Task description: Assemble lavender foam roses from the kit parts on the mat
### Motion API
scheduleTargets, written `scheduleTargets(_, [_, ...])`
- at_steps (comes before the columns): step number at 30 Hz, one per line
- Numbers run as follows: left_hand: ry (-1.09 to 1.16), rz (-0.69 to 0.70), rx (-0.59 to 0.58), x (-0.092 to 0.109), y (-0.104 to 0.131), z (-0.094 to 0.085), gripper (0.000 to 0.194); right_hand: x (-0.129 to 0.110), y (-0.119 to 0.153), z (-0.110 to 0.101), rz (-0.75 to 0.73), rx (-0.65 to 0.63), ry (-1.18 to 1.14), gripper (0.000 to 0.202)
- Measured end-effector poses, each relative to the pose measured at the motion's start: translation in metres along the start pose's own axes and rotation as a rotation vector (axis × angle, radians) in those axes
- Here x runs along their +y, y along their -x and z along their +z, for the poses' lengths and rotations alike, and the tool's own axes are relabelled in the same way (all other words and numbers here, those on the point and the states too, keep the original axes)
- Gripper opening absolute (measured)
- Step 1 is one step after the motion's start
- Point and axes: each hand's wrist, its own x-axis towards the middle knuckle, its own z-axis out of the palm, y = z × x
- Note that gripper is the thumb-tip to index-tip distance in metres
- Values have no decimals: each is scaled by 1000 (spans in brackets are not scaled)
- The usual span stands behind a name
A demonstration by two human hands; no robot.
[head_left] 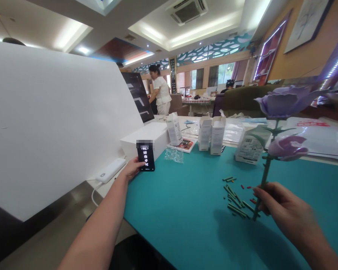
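My right hand point(284, 204) pinches the green stem of an artificial flower point(287, 103) and holds it upright over the teal mat point(186, 210). The flower has a large lilac bloom at the top, a smaller pink-purple bloom below, and green leaves. Behind the stem's lower end lie several short green stem pieces point(235, 198) and small red pieces point(252, 201). At the mat's far left edge my left hand point(132, 168) is closed around a black smartphone point(146, 159) with white characters on its lit screen. The left fingers behind the phone are hidden.
A white box point(146, 133) stands behind the phone, beside a white power strip point(111, 170). Several opened cartons point(218, 135) line the mat's back edge, near crumpled clear plastic point(174, 155). A large white panel point(59, 112) rises at left. A person point(162, 92) stands further back.
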Motion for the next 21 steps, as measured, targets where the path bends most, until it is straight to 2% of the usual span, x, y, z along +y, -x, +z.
scheduleTargets(4, [6, -45, 65, 2, -4, 4, 37, 5, -3, -3, 31, -27, 25, 37])
scheduleTargets(9, [-1, -78, 146, 6, -7, 8, 57, 1, -1, -4, 14, -55, 47, 36])
scheduleTargets(15, [23, -35, 182, 5, 1, 14, 58, -2, 4, 0, 17, 63, 35, 35])
scheduleTargets(21, [28, 8, 199, -1, 6, 14, 49, 2, -2, -5, 47, -54, 69, 38])
